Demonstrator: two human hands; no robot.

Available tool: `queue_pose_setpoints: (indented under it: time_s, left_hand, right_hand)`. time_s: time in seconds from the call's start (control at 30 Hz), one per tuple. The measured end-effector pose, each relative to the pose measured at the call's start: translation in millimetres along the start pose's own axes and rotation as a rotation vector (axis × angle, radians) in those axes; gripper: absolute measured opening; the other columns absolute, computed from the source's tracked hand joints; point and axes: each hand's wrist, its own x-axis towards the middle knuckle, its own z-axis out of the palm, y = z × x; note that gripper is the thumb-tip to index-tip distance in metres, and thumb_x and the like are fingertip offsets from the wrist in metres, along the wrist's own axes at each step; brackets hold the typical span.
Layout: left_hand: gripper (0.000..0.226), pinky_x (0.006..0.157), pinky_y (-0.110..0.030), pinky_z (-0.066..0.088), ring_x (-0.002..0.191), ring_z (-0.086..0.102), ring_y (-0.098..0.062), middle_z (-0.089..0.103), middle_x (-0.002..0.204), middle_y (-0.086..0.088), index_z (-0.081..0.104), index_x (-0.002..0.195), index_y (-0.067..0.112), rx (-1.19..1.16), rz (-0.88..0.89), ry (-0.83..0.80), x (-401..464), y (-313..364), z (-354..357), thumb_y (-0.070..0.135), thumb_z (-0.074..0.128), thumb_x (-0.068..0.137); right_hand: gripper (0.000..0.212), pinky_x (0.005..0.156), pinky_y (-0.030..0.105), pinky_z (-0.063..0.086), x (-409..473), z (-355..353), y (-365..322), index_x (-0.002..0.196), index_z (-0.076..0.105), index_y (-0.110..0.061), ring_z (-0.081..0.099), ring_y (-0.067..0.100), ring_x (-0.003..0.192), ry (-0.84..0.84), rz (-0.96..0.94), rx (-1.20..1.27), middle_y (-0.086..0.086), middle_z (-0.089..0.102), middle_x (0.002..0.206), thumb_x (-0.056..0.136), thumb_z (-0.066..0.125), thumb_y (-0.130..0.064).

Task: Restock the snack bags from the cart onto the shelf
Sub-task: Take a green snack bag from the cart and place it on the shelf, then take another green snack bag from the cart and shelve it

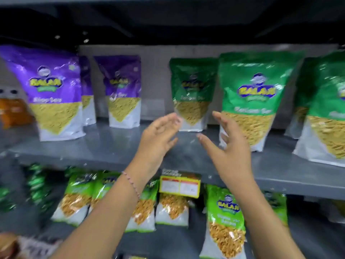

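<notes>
Hands up at the grey shelf (104, 148): left hand (158, 135) and right hand (229, 144) both spread, empty, palms facing. Between and behind them, a dark green snack bag (193, 90) stands upright, untouched; larger green bag (255, 98) just right of it.

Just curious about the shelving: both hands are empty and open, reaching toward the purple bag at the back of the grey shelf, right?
Not quite. The head view shows the left hand and right hand, both empty and open, framing a green bag set back on the grey shelf, not a purple one.
</notes>
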Motion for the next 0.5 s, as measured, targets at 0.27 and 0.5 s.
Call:
queue_pose_setpoints:
  time_s: [0.27, 0.5]
  left_hand:
    - [0.029, 0.083, -0.031, 0.057, 0.115, 0.063, -0.02, 0.065, 0.131, -0.006, 0.063, 0.114, 0.019, -0.108, -0.123, 0.432, -125.9, -8.8, -189.8, 0.023, 0.061, 0.085]
    - [0.012, 0.069, -0.025, 0.047, 0.086, 0.059, -0.011, 0.069, 0.09, 0.005, 0.066, 0.096, 0.021, 0.229, -0.562, 0.84, -277.5, -78.6, -324.5, 0.012, 0.06, 0.09]
  right_hand:
    - [0.056, 0.099, 0.024, 0.049, -112.6, 189.2, -39.0, 0.131, 0.055, -0.022, 0.061, 0.002, 0.114, -0.617, 0.067, 0.381, -0.019, 0.062, 0.124, 0.079, 0.075, -0.015]
    - [0.06, 0.098, 0.041, 0.048, -253.6, 314.7, -37.7, 0.134, 0.053, -0.017, 0.059, 0.028, 0.12, -1.26, 0.111, 0.258, 0.011, 0.064, 0.13, 0.078, 0.076, -0.018]
